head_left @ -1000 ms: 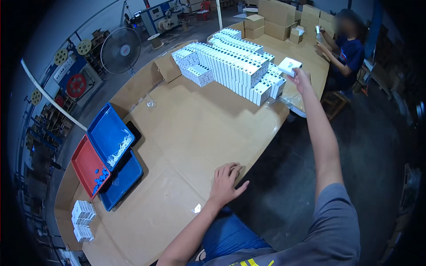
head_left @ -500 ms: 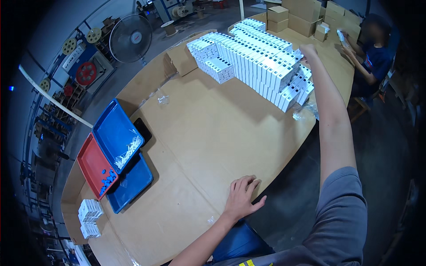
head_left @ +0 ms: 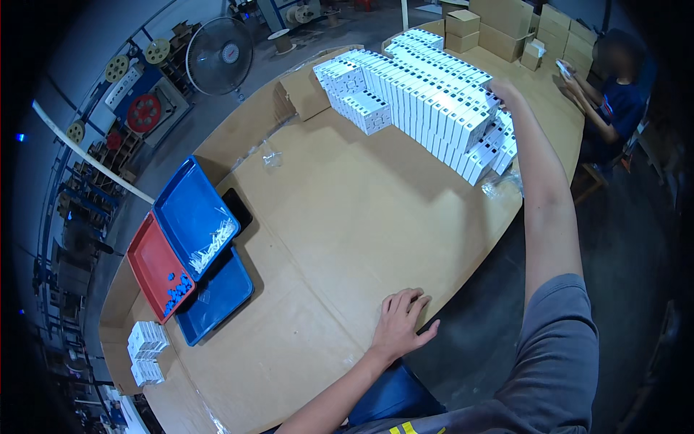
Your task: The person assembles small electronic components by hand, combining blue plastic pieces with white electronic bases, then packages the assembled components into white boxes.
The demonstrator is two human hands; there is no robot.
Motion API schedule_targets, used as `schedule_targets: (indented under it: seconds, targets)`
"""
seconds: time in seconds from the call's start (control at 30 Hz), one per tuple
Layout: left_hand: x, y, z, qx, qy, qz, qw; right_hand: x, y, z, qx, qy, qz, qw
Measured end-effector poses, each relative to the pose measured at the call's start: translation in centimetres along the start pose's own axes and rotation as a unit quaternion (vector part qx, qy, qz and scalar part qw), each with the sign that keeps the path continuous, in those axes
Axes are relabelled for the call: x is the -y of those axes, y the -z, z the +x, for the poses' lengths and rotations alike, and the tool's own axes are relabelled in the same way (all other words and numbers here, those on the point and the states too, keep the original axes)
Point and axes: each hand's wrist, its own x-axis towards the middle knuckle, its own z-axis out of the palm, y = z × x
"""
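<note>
A large stack of white rectangular plastic switch-like blocks (head_left: 426, 94) with small dark square openings stands at the far side of the table. My right arm reaches out to its right end. There my right hand (head_left: 506, 95) is against the blocks, its fingers bent and mostly hidden, so any hold on a block cannot be made out. My left hand (head_left: 401, 322) rests on the cardboard-covered table (head_left: 325, 239) near the front edge, fingers loosely spread and holding nothing.
On the left lie a blue tray (head_left: 184, 206) with white slim pieces, a red tray (head_left: 150, 257) with small blue parts, and a lower blue tray (head_left: 235, 278). White blocks (head_left: 147, 341) sit near the left edge. Cardboard boxes (head_left: 499, 32) and a seated person (head_left: 618, 108) are at the far right.
My right hand has lowered slightly behind the stack's right end, and its fingers show less. The whole view has shifted a little. My left hand stays on the table.
</note>
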Motion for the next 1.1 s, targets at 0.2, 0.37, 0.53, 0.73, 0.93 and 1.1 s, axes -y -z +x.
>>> schedule_targets:
  seconds: [0.2,0.37,0.53,0.73,0.93,1.1]
  targets:
    - [-1.9,-1.8,1.4,-0.004,-0.033,-0.040,0.999,-7.3,7.5,5.0,-0.153,0.110,0.051,0.981]
    - [0.2,-0.4,-0.2,-0.048,-0.030,-0.014,0.998,-3.4,3.6,-2.7,-0.240,0.400,0.074,0.881]
    - [1.1,-1.7,-0.7,-0.070,-0.031,-0.025,0.997,-7.3,-3.9,-24.3,-0.131,0.438,0.031,0.889]
    - [1.1,-3.1,-2.7,-0.098,-0.043,0.000,0.994,-16.1,-11.1,-45.5,0.031,0.457,-0.022,0.889]
    - [3.4,-2.6,-4.4,-0.104,-0.061,-0.038,0.992,-16.9,-14.5,-60.8,0.015,0.391,0.114,0.913]
    - [6.4,6.0,-13.1,-0.235,-0.013,-0.092,0.968,-13.4,-14.5,-66.3,0.092,0.477,0.082,0.870]
